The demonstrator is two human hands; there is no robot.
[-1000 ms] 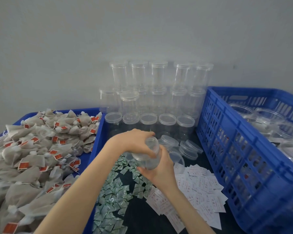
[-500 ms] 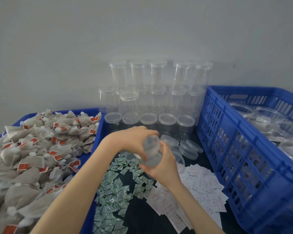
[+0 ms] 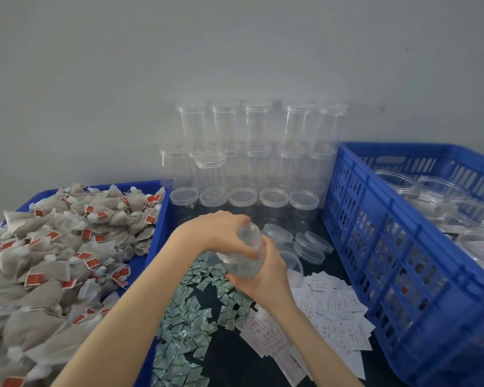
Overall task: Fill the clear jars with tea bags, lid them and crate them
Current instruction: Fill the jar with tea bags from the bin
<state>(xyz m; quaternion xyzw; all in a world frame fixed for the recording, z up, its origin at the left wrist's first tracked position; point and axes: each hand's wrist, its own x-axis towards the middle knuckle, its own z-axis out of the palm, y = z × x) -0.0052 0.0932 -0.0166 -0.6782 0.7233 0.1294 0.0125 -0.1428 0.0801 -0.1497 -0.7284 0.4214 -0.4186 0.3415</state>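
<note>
Centre of the frame, a clear jar (image 3: 242, 254) sits tilted between both hands, raised just above the green sachets (image 3: 192, 311) scattered on the dark table (image 3: 235, 361). The right hand (image 3: 266, 270) cups the jar's lower body from underneath, fingers wrapped round it; the left hand (image 3: 221, 233) comes over the upper end, fingers curled round the mouth, and whether a lid is on under that grip I cannot tell. Looks empty, thin-walled plastic, so light and probably a bit springy: squeeze hard and it likely flexes. Smooth sides, so slippery; the body with a full wrap, as the right hand has it, looks the safest hold. Loose lids (image 3: 309, 245) lie just right of the hands, white slips (image 3: 336, 317) below them. Tea bags (image 3: 67, 247) heap up at left, stacked empty jars (image 3: 252, 152) stand behind, and the blue crate (image 3: 403, 247) waits at right.
</note>
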